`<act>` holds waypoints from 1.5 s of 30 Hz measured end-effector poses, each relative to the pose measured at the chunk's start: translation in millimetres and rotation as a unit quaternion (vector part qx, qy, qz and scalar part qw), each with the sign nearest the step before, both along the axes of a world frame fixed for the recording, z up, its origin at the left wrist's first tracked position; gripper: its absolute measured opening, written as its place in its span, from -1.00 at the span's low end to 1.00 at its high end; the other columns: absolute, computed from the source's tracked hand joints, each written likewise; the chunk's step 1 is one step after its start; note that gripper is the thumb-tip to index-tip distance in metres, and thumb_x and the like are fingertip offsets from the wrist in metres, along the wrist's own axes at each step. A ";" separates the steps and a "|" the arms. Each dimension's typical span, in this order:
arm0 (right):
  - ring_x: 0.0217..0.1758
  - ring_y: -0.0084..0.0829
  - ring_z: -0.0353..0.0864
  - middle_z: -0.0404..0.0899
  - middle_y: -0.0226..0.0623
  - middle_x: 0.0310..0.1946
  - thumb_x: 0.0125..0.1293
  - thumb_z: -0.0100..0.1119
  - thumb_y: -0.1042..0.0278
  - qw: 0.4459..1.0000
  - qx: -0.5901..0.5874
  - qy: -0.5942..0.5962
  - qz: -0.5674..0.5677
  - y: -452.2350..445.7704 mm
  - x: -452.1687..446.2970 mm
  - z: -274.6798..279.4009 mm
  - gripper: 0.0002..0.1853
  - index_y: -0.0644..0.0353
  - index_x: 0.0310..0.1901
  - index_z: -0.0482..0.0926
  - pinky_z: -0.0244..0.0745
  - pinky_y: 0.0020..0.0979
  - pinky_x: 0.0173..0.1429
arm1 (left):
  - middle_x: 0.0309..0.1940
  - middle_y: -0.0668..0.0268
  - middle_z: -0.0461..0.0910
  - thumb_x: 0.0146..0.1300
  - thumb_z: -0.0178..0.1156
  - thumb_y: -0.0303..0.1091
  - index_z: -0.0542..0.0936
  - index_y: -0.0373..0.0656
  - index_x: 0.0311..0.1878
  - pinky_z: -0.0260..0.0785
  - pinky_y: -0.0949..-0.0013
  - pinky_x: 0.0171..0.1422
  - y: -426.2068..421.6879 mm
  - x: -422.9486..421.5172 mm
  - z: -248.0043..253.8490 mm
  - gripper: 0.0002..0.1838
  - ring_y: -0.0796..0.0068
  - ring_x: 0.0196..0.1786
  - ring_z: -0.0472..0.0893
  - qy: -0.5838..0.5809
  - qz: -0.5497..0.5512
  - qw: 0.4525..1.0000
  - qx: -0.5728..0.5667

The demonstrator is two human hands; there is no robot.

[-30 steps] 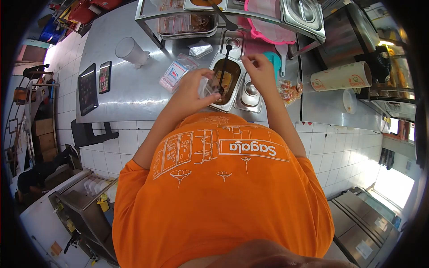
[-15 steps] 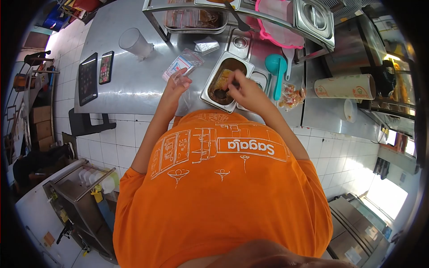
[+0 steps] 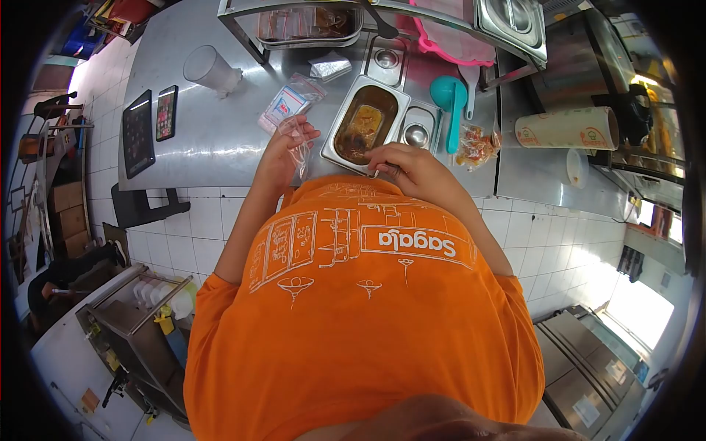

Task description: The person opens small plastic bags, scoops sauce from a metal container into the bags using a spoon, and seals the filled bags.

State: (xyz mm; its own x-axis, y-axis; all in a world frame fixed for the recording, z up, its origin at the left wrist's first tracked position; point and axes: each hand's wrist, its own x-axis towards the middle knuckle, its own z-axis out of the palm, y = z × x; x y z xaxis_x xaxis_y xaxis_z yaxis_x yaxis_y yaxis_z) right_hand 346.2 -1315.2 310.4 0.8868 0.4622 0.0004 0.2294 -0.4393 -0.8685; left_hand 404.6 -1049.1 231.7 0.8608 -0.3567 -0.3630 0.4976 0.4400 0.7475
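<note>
A small clear plastic bag (image 3: 300,151) hangs from my left hand (image 3: 279,154), its thin film pinched between thumb and fingers. At the near right corner of a deep steel food pan (image 3: 332,151), my right hand (image 3: 412,167) is closed with its fingertips bunched over the rim. Whatever those fingertips hold is too small to make out. Brown sauce with a yellowish patch (image 3: 365,121) fills the pan's bottom. Beyond my left hand lies a printed plastic packet (image 3: 283,105) on the steel counter.
Lidded steel pans (image 3: 415,134) adjoin the sauce pan. To the right lie a teal scoop (image 3: 452,110), a bag of reddish food (image 3: 478,145) and a paper roll (image 3: 566,128). A plastic cup (image 3: 209,66), phone (image 3: 167,112) and tablet (image 3: 138,134) are on the left; a steel shelf (image 3: 257,48) stands behind.
My right hand has moved from over the inside of the pan toward its near rim, uncovering more of the sauce. My left hand still holds the plastic bag, slightly further left.
</note>
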 end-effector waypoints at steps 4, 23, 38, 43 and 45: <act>-0.10 -0.18 0.61 0.62 -0.20 -0.21 0.31 0.04 0.48 0.999 0.005 0.007 -0.044 -0.7 -0.5 2.6 -0.85 0.23 -0.11 0.54 0.50 -0.31 -0.04 | -0.04 0.27 0.50 0.17 0.08 -0.33 0.39 -0.17 0.18 0.23 0.25 0.26 2.5 -4.3 1.2 -0.53 0.29 0.15 0.50 0.021 0.011 0.998 -0.063; -0.10 -0.07 0.61 0.62 -0.12 -0.16 0.31 0.07 0.41 1.000 -0.017 -0.021 0.001 4.2 14.4 14.6 -0.80 0.20 -0.08 0.59 0.50 -0.24 -0.01 | -0.03 0.16 0.50 0.15 0.28 -0.55 0.29 -0.26 0.14 0.32 0.36 0.19 -10.8 -29.1 -39.5 -0.48 0.43 0.06 0.49 -0.065 -0.063 0.979 0.182; -0.24 -0.32 0.71 0.68 -0.20 -0.24 0.38 0.03 0.43 0.990 0.061 0.022 -0.128 -0.9 11.4 27.0 -0.84 0.27 -0.10 0.54 0.53 -0.42 -0.14 | -0.02 0.21 0.57 0.21 0.22 -0.55 0.34 -0.32 0.22 0.31 0.39 0.21 -17.0 -28.7 -26.0 -0.49 0.47 0.05 0.53 -0.028 -0.057 0.989 0.133; -0.26 -0.36 0.73 0.69 -0.18 -0.25 0.45 -0.02 0.32 0.966 0.158 0.087 -0.184 10.6 9.0 8.2 -0.79 0.28 -0.05 0.48 0.54 -0.45 -0.17 | -0.01 0.22 0.56 0.22 0.21 -0.55 0.36 -0.33 0.19 0.31 0.38 0.24 -16.4 -28.2 -29.3 -0.54 0.47 0.07 0.53 -0.033 -0.076 0.988 0.131; -0.25 -0.35 0.73 0.69 -0.17 -0.25 0.46 -0.03 0.30 0.981 0.114 0.084 -0.135 15.6 11.9 -17.8 -0.78 0.28 -0.06 0.48 0.54 -0.43 -0.16 | -0.01 0.22 0.57 0.22 0.21 -0.56 0.35 -0.31 0.19 0.32 0.38 0.21 -15.1 -28.2 -30.2 -0.54 0.48 0.06 0.53 -0.026 -0.098 0.987 0.126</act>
